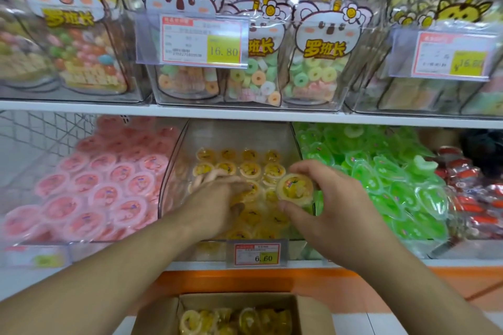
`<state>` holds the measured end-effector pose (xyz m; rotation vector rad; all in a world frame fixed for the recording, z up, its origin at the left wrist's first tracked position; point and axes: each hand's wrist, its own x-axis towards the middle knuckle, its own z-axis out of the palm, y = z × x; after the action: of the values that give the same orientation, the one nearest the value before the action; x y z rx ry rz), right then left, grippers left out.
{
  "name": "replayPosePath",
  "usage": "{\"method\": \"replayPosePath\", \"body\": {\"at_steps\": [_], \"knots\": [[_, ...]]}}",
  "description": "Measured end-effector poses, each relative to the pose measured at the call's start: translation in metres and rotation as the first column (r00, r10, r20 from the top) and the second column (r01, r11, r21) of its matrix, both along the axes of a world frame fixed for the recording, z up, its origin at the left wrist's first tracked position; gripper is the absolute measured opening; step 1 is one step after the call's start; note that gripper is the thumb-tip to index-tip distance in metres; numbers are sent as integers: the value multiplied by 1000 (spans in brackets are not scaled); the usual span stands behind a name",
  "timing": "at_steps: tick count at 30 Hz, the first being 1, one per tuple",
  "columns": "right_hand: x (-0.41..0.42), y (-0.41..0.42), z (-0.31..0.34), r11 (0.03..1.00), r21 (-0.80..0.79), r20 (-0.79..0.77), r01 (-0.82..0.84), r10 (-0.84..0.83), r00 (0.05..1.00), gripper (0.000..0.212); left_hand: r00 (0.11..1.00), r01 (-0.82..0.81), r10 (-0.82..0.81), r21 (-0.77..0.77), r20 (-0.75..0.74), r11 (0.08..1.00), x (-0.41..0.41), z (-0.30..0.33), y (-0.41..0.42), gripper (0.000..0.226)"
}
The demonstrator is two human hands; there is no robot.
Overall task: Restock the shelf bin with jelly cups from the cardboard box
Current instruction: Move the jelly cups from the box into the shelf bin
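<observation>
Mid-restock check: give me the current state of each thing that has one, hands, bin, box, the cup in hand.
Left hand: fingers spread flat on the yellow cups in the bin.
Right hand: holding one yellow jelly cup over the bin.
Middle bin: partly filled, back wall still bare.
Cardboard box: open, yellow cups left inside.
Pink bin: full.
Green bin: full.

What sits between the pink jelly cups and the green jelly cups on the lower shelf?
In the head view, the clear plastic bin of yellow jelly cups sits there, with the left hand inside and the right hand holding one yellow cup.
</observation>
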<state>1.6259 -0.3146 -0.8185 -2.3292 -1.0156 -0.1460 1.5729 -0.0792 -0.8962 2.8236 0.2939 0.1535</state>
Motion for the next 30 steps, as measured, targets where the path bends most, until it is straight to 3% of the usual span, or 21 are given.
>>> {"method": "replayPosePath", "body": {"at_steps": [8,10,12,13,15,16,18,22,26,30], "knots": [[1,3,-3,1000,-19,-21,3,-3,1000,57,1000,14,-14,12,-11,1000,0,-3,2,54],[1,4,-4,1000,12,-56,-1,1,998,60,1000,9,-7,-66,27,998,1,2,0,44],[1,5,-4,999,37,-78,0,3,997,60,992,5,28,-262,122,965,1,13,-6,29],[1,6,-3,999,37,-81,-1,4,997,57,983,1,78,-425,169,905,-1,23,-11,23],[0,7,-3,999,35,-83,-6,9,997,52,969,36,163,-756,187,654,-5,43,-22,18],[-1,8,-3,999,40,-82,-9,12,997,51,972,50,170,-847,163,529,-7,53,-29,15],[-2,9,-3,998,57,-70,-15,19,997,51,984,59,127,-907,122,416,-14,66,-39,14],[-3,11,-1,999,40,-71,-24,26,997,57,988,31,124,-895,96,445,-18,71,-44,23],[-2,8,0,999,-13,-79,-47,45,996,67,986,10,148,-918,75,397,-22,76,-39,25],[0,6,-3,999,34,-107,11,-7,994,55,987,49,118,-902,110,429,-25,82,-40,28]]}}
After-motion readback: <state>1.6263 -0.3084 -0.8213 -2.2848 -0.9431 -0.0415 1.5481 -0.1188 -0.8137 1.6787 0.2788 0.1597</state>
